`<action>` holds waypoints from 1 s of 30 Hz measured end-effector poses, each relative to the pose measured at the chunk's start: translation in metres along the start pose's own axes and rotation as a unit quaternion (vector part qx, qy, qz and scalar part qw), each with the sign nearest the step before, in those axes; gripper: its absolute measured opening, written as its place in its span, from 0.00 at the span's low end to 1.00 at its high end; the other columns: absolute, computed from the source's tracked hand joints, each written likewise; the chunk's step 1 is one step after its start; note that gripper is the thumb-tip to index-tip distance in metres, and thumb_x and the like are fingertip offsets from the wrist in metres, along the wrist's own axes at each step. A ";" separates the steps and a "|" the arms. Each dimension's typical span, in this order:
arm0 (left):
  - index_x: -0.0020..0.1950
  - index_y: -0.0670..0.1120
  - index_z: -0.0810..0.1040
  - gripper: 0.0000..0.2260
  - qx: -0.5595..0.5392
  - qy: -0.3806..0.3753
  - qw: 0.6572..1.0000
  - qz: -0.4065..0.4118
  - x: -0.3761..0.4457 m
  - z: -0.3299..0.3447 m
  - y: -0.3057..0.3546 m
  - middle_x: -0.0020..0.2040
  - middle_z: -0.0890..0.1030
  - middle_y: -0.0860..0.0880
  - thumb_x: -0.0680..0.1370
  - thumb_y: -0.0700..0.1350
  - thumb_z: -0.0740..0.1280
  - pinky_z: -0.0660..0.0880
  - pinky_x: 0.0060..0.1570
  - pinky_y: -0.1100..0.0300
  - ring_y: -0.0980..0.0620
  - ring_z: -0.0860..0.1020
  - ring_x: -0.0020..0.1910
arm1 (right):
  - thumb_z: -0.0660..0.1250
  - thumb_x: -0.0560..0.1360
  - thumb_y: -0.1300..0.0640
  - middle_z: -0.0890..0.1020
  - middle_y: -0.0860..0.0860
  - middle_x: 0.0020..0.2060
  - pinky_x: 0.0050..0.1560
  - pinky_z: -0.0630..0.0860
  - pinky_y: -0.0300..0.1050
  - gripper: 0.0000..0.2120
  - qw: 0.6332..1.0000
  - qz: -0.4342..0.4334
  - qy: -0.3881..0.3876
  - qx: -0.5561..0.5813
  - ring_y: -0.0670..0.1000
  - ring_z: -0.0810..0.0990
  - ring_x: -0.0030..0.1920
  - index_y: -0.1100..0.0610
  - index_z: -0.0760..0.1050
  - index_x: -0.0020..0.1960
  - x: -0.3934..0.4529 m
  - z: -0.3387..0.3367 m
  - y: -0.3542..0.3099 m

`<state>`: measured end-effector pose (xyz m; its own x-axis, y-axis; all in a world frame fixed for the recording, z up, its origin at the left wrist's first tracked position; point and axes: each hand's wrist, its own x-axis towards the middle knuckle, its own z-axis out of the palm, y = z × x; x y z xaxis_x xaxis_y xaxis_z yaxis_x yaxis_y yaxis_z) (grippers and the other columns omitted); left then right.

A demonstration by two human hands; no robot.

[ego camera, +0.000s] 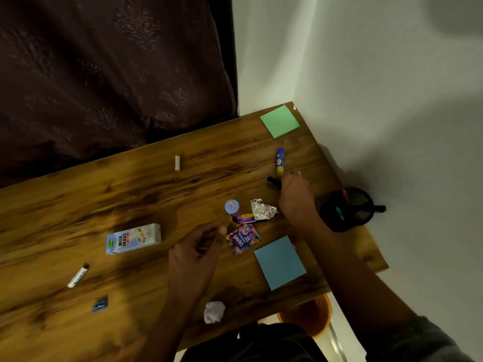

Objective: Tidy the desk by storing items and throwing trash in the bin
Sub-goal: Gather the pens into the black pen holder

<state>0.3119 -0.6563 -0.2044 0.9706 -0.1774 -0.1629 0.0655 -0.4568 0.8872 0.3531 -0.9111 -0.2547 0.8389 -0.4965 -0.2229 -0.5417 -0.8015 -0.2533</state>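
Our right hand (pixel 292 192) closes its grip on a black pen (pixel 273 181) just left of the pen holder (pixel 347 209). Our left hand (pixel 198 244) hovers, grip loosely open. We should lift it clear of the glue stick (pixel 280 162) first.

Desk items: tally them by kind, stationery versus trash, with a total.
Sticky pads: 2, green, blue
Glue stick: 1
Black pen: 1
Wrappers: 3, foil, purple, Gems
Milkshake carton: 1
Paper ball: 1
Total: 9

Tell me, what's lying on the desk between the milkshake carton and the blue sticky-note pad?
In the head view, between the milkshake carton and the blue sticky-note pad lie the left hand, hovering with curled fingers, and the colourful Gems candy packet.
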 end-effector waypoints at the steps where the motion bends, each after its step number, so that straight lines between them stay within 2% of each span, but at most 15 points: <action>1: 0.56 0.54 0.85 0.08 -0.002 -0.004 1.000 -0.001 0.001 0.001 0.001 0.43 0.86 0.60 0.78 0.50 0.72 0.76 0.39 0.74 0.65 0.83 0.44 | 0.66 0.79 0.64 0.79 0.59 0.59 0.55 0.79 0.51 0.10 1.000 -0.007 0.009 0.016 0.58 0.79 0.58 0.61 0.76 0.61 -0.005 -0.003 -0.001; 3: 0.55 0.57 0.84 0.06 -0.003 -0.010 1.000 -0.004 0.004 0.003 0.003 0.41 0.86 0.60 0.78 0.51 0.72 0.74 0.37 0.75 0.66 0.83 0.40 | 0.68 0.77 0.64 0.79 0.59 0.57 0.53 0.80 0.54 0.13 0.996 -0.045 0.046 0.062 0.60 0.80 0.55 0.60 0.76 0.61 -0.018 -0.010 0.000; 5: 0.53 0.59 0.83 0.05 -0.006 -0.015 1.000 -0.008 0.008 0.005 0.004 0.43 0.86 0.63 0.78 0.53 0.71 0.75 0.39 0.74 0.64 0.84 0.43 | 0.67 0.78 0.62 0.80 0.57 0.54 0.46 0.79 0.52 0.11 0.980 -0.096 0.103 0.144 0.58 0.81 0.50 0.59 0.77 0.60 -0.035 -0.022 0.003; 8: 0.54 0.58 0.84 0.08 -0.016 -0.014 1.000 -0.015 0.012 0.005 0.001 0.45 0.86 0.63 0.76 0.56 0.70 0.80 0.44 0.66 0.62 0.85 0.45 | 0.68 0.80 0.58 0.82 0.51 0.53 0.45 0.76 0.35 0.09 0.935 -0.122 0.179 0.281 0.46 0.79 0.48 0.56 0.79 0.60 -0.067 -0.056 0.012; 9: 0.55 0.56 0.84 0.11 -0.017 -0.012 1.000 -0.015 0.012 0.003 0.000 0.46 0.87 0.61 0.75 0.57 0.70 0.81 0.45 0.64 0.61 0.85 0.46 | 0.70 0.79 0.58 0.82 0.49 0.53 0.47 0.75 0.32 0.09 0.920 -0.110 0.207 0.315 0.43 0.79 0.49 0.55 0.80 0.59 -0.079 -0.070 0.017; 11: 0.56 0.55 0.84 0.12 -0.015 -0.008 1.000 -0.013 0.013 0.000 -0.003 0.46 0.87 0.59 0.75 0.57 0.70 0.81 0.45 0.64 0.61 0.85 0.46 | 0.72 0.79 0.57 0.84 0.47 0.51 0.48 0.78 0.38 0.09 0.892 -0.063 0.252 0.371 0.45 0.83 0.46 0.52 0.80 0.59 -0.100 -0.097 0.028; 13: 0.55 0.57 0.83 0.08 -0.010 -0.005 1.000 -0.016 0.014 -0.003 -0.009 0.45 0.88 0.56 0.77 0.54 0.71 0.80 0.43 0.68 0.60 0.85 0.45 | 0.73 0.79 0.55 0.85 0.43 0.47 0.46 0.80 0.38 0.10 0.873 -0.012 0.274 0.404 0.45 0.85 0.42 0.48 0.79 0.59 -0.116 -0.116 0.042; 15: 0.54 0.59 0.83 0.06 -0.008 -0.009 1.000 -0.027 0.014 -0.005 -0.014 0.45 0.88 0.55 0.78 0.50 0.72 0.79 0.44 0.68 0.58 0.86 0.45 | 0.73 0.78 0.55 0.85 0.41 0.48 0.45 0.80 0.35 0.10 0.862 0.033 0.300 0.406 0.46 0.86 0.40 0.49 0.79 0.59 -0.125 -0.125 0.057; 17: 0.52 0.59 0.84 0.05 -0.007 -0.015 0.999 -0.031 0.014 -0.003 -0.016 0.45 0.88 0.55 0.78 0.50 0.72 0.79 0.47 0.68 0.59 0.86 0.47 | 0.73 0.78 0.54 0.86 0.44 0.49 0.43 0.82 0.39 0.11 0.857 0.073 0.318 0.398 0.48 0.86 0.38 0.50 0.80 0.59 -0.130 -0.124 0.072; 20: 0.52 0.60 0.84 0.05 -0.005 -0.019 0.999 -0.026 0.011 0.001 -0.012 0.45 0.88 0.56 0.77 0.52 0.72 0.79 0.46 0.70 0.62 0.85 0.47 | 0.74 0.77 0.53 0.86 0.45 0.44 0.40 0.83 0.44 0.10 0.856 0.116 0.319 0.391 0.48 0.85 0.36 0.48 0.80 0.59 -0.128 -0.109 0.088; 25: 0.53 0.56 0.86 0.05 0.001 -0.026 0.999 -0.020 0.007 0.015 -0.005 0.45 0.86 0.63 0.77 0.50 0.73 0.75 0.41 0.75 0.64 0.84 0.46 | 0.74 0.77 0.54 0.84 0.44 0.48 0.49 0.83 0.46 0.12 0.867 0.147 0.291 0.378 0.48 0.84 0.45 0.51 0.81 0.59 -0.118 -0.076 0.098; 30: 0.55 0.55 0.86 0.07 0.000 -0.041 0.999 -0.008 0.004 0.021 -0.005 0.47 0.86 0.63 0.77 0.51 0.73 0.76 0.43 0.75 0.65 0.84 0.48 | 0.74 0.76 0.55 0.83 0.42 0.53 0.53 0.83 0.52 0.14 0.886 0.134 0.263 0.359 0.51 0.84 0.50 0.50 0.81 0.61 -0.110 -0.054 0.104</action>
<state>0.3106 -0.6728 -0.2181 0.9472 -0.2402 -0.2123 0.0812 -0.4609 0.8837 0.2076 -0.9579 -0.2060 0.4814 -0.8748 0.0550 -0.4614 -0.3063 -0.8326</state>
